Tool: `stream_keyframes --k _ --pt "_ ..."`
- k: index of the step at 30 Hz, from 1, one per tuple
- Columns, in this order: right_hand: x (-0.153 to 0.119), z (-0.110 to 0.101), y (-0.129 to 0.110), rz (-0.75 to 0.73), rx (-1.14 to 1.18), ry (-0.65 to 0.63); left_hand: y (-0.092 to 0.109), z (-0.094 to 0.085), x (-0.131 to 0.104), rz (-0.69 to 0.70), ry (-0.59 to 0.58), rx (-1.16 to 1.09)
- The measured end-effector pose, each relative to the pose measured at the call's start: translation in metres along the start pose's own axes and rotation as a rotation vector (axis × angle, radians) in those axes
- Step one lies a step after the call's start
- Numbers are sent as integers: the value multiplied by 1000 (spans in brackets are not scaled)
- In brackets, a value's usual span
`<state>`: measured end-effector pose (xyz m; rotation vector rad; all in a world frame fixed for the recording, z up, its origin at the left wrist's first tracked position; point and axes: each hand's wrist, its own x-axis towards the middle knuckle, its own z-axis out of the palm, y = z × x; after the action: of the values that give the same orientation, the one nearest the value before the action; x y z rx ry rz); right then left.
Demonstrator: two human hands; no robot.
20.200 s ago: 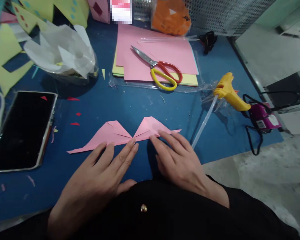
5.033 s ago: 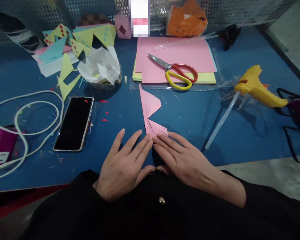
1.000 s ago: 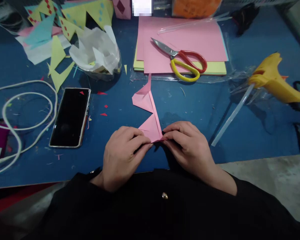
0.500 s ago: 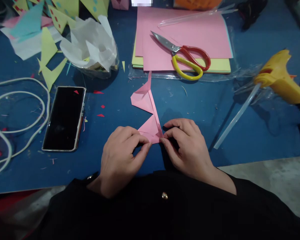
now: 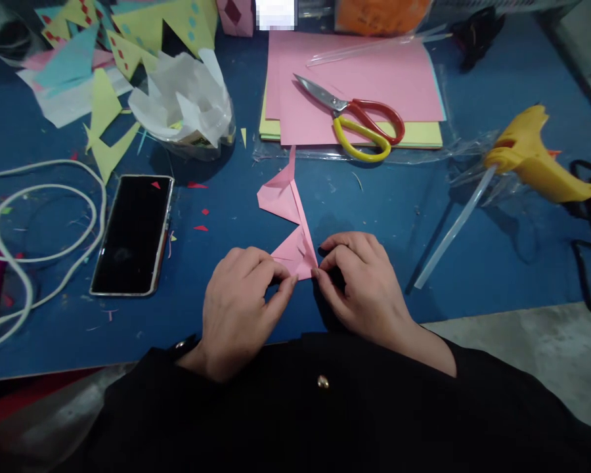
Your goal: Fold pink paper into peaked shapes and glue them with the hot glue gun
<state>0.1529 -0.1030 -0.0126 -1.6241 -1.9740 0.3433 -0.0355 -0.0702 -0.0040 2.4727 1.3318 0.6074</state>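
Note:
A folded pink paper piece (image 5: 295, 249) lies on the blue table, with two pointed flaps on its left side and a narrow folded strip along its right. My left hand (image 5: 245, 305) pinches its lower left edge between thumb and fingers. At the lower right corner, my right hand (image 5: 368, 289) has thumb and index finger closed on the paper. Beyond the piece, scissors (image 5: 347, 105) with one red and one yellow handle rest on a stack of pink and yellow sheets (image 5: 295, 85).
A phone (image 5: 132, 234) and a white cable (image 5: 27, 276) lie at the left. Behind them are a paper-lined container (image 5: 190, 108) and yellow paper cutouts (image 5: 103, 108). On the right sits a yellow glue gun (image 5: 526, 154) with a long clear stick (image 5: 453, 230).
The view has shifted slightly, showing more of the table's far side. Both hands keep their grip on the pink paper, and the fold near its lower right corner looks slightly more raised.

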Motion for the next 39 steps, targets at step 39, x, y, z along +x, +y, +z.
stream_keyframes --k 39 --pt "-14 -12 6 -291 -124 -229 -4 -20 -27 425 -61 292"
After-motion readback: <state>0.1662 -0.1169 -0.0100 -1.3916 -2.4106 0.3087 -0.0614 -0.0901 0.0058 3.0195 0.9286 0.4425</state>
